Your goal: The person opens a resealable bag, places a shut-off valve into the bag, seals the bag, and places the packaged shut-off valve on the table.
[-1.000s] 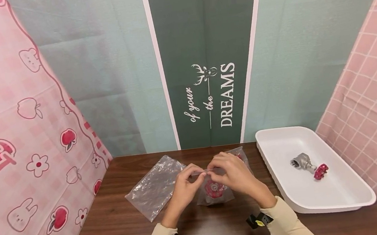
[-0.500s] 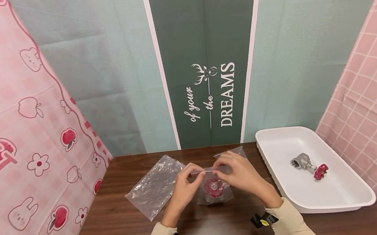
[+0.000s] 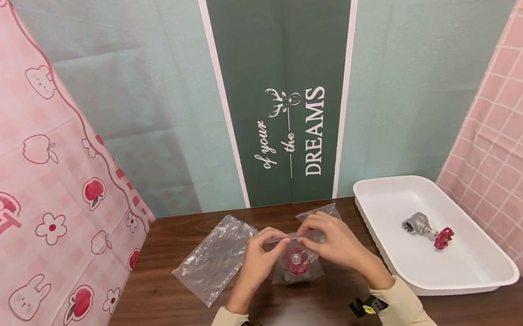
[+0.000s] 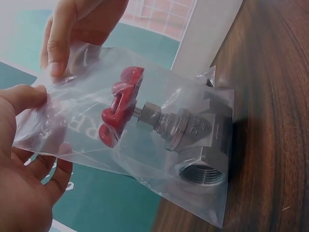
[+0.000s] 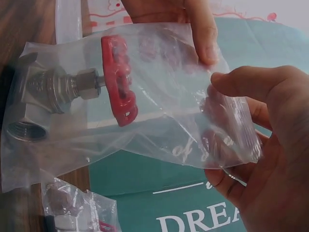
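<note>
A clear plastic zip bag (image 3: 281, 277) stands on the table with a metal gate valve (image 4: 193, 133) upright inside it. The valve's red handwheel (image 5: 117, 79) faces up toward the bag's mouth. My left hand (image 3: 261, 254) pinches the top edge of the bag between thumb and fingers. A short way to the right along that same edge, my right hand (image 3: 332, 240) pinches it too. In both wrist views the bag's upper part is creased between the two hands.
A flat clear plastic bag (image 3: 217, 262) lies to the left. Behind my right hand is another bag (image 5: 72, 205) with something metal and red inside. To the right stands a white tray (image 3: 468, 273) holding a second red-wheeled valve (image 3: 418, 224).
My right hand has slid right along the bag's top edge, away from the left hand, then paused. The left hand has stayed nearly still.
</note>
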Tool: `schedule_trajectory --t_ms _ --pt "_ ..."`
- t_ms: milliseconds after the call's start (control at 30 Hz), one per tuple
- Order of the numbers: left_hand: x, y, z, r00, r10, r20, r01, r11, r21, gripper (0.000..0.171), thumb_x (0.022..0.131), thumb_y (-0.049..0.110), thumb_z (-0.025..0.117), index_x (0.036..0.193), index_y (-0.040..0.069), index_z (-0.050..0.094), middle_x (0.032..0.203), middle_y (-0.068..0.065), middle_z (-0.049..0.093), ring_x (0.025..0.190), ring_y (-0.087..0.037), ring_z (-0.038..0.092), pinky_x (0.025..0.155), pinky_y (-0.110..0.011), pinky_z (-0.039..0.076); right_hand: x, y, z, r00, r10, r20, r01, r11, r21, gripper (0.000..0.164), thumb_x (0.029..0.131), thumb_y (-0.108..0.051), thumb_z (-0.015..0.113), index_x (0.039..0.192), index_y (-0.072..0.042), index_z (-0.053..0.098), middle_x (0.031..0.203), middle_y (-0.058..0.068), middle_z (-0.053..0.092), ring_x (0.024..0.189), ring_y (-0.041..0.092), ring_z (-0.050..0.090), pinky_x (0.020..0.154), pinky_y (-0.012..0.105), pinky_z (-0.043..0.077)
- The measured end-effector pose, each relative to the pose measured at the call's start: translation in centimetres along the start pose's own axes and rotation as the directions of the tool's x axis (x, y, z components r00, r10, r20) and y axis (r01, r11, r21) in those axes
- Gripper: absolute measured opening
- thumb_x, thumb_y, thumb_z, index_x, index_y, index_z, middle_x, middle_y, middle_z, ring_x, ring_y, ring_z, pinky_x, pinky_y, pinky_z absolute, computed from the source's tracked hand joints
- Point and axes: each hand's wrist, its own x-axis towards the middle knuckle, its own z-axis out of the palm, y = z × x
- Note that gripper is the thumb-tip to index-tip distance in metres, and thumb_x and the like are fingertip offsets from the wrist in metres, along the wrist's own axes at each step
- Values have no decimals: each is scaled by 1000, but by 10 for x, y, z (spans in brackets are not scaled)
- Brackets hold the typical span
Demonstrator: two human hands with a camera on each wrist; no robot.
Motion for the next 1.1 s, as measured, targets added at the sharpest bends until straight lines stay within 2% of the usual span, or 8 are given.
schedule_trajectory --t_ms 200,433,700,967,1100 --pt "0 -2 2 1000 16 -8 -16 1000 3 7 99 17 77 102 12 81 101 -6 77 98 -9 70 89 -27 60 -3 2 0 1000 -12 -18 13 1000 27 11 89 -14 87 94 -20 80 95 -9 75 95 12 69 84 40 60" --pt "1 -2 0 998 56 -26 -55 998 30 4 97 13 78 98 13 82 98 -5 77 95 -11 71 85 -26 60 -5 4 2 997 -46 -55 47 999 18 8 88 -17 88 93 -18 82 92 -9 75 92 12 68 78 36 59" --pt "0 1 -1 999 40 -16 -40 999 34 5 98 16 79 99 12 82 98 -5 78 94 -9 71 85 -26 61 -5 5 3 995 -69 -77 70 997 10 10 86 -16 89 92 -18 82 88 -10 75 87 9 65 73 31 56" --pt "-2 1 -2 1000 11 -27 -11 1000 27 8 98 18 79 101 11 82 99 -5 78 96 -8 70 87 -26 60 -6 7 4 999 -2 -47 5 998 61 14 86 -18 90 96 -22 81 91 -11 75 87 7 66 72 32 58" --pt "-1 0 -3 999 8 -32 -7 1000 28 7 98 18 79 101 11 82 99 -5 77 97 -9 70 88 -26 58 -8 11 0 998 31 -48 -26 994 104 15 87 -16 89 96 -23 79 92 -11 74 80 11 63 66 31 53"
